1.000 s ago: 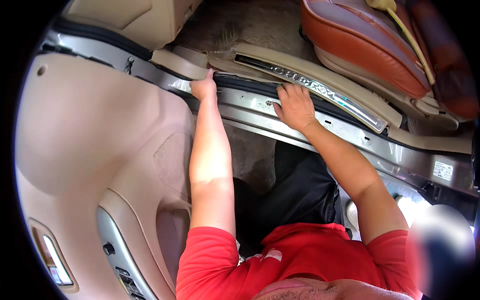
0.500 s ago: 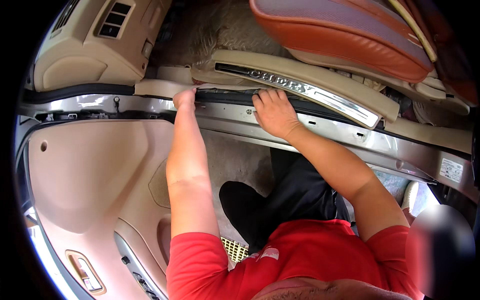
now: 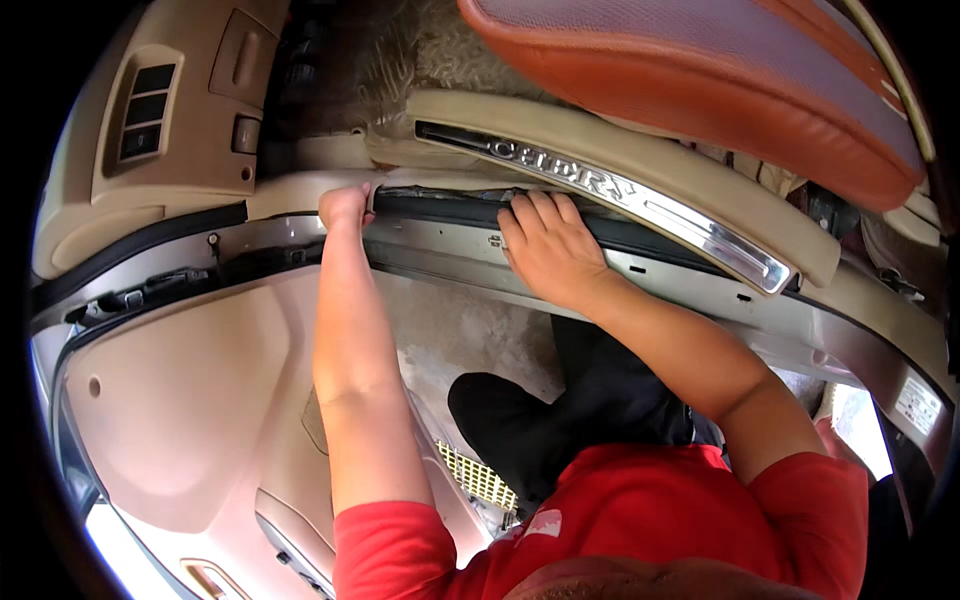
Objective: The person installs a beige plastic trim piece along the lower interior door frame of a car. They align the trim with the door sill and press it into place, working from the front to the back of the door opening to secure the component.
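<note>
My left hand (image 3: 345, 208) is closed on the end of the beige lower trim panel (image 3: 290, 192) beside the door opening; its fingertips are hidden behind the edge. My right hand (image 3: 553, 246) lies palm down over the metal door sill (image 3: 455, 240), fingers stretched and slightly apart. Its fingertips rest on the black rubber seal (image 3: 440, 208) along the sill. A loose beige sill cover (image 3: 520, 115) with a shiny metal strip (image 3: 700, 226) lies aslant just beyond my right hand, apart from it.
An orange-brown seat (image 3: 720, 90) stands beyond the sill cover. The beige dashboard side (image 3: 190, 60) with dark switches is at the far left. An open door's beige inner panel (image 3: 190, 400) stands near left. A yellow grating (image 3: 478, 475) lies on the floor below.
The view has shifted, so the seat looks larger and the dashboard sits farther left. My left hand stays on the trim panel's end, and my right hand stays over the sill.
</note>
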`<state>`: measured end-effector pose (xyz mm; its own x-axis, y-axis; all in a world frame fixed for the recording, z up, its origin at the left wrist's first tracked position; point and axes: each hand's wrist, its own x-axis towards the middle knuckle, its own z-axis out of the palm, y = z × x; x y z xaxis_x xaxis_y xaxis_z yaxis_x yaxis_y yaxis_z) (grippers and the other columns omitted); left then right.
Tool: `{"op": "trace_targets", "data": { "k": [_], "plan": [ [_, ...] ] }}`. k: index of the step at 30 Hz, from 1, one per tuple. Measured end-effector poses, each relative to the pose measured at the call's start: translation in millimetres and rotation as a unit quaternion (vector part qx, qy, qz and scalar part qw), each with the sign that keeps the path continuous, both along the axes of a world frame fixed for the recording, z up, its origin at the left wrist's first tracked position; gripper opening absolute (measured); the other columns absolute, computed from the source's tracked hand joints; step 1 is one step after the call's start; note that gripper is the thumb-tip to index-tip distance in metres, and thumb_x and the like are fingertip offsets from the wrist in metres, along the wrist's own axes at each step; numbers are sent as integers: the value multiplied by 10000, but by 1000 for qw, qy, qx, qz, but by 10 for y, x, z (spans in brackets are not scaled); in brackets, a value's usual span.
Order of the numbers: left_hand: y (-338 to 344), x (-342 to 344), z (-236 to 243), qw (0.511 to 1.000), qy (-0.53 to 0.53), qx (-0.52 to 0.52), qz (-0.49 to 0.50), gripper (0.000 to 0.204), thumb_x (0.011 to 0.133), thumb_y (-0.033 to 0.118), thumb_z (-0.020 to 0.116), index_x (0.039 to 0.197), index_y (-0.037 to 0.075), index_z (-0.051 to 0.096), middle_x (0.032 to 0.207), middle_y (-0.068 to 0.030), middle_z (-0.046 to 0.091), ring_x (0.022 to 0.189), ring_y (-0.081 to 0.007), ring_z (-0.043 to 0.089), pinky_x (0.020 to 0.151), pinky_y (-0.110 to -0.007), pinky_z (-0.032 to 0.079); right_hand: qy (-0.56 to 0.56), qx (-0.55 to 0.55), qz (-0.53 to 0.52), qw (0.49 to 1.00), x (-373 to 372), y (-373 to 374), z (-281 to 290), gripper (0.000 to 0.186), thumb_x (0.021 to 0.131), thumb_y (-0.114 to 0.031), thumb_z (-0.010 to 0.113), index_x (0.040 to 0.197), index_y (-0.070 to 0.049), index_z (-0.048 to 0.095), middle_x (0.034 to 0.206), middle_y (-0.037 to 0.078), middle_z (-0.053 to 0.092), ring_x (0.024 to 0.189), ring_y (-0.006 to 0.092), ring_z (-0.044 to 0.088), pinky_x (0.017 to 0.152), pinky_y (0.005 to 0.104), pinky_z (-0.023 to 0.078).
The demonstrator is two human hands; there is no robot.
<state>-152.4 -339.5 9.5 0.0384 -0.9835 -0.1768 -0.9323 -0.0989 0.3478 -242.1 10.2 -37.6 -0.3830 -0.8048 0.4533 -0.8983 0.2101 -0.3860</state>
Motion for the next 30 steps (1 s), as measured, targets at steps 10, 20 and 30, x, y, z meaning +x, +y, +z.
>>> {"op": "trace_targets", "data": {
  "k": [10, 20, 30],
  "plan": [
    [31, -138, 102, 997, -66, 24, -9, 305, 803, 261, 844, 816, -19, 725, 784, -103, 722, 507, -222, 646, 453, -333, 524, -39, -9, 14, 999, -32, -16, 24, 468, 797, -257, 686, 1182, 2, 623, 1219, 165, 577, 1191, 317, 505, 1043, 447, 369],
    [51, -73, 126, 995, -81, 31, -58, 352, 812, 323, 835, 822, -14, 734, 796, -93, 729, 558, -201, 668, 519, -318, 557, -49, 2, 25, 998, -27, -20, 63, 490, 810, -267, 718, 1218, -24, 598, 1246, 155, 562, 1211, 326, 494, 1037, 462, 363],
    [375, 82, -109, 994, 45, -99, 19, 466, 786, 312, 822, 1034, -66, 709, 1124, -277, 688, 1110, -381, 660, 970, -402, 507, -44, 26, 21, 998, -2, -4, 99, 491, 829, -261, 720, 1232, -13, 591, 1258, 160, 551, 1213, 333, 486, 1046, 466, 358]
  ]
}}
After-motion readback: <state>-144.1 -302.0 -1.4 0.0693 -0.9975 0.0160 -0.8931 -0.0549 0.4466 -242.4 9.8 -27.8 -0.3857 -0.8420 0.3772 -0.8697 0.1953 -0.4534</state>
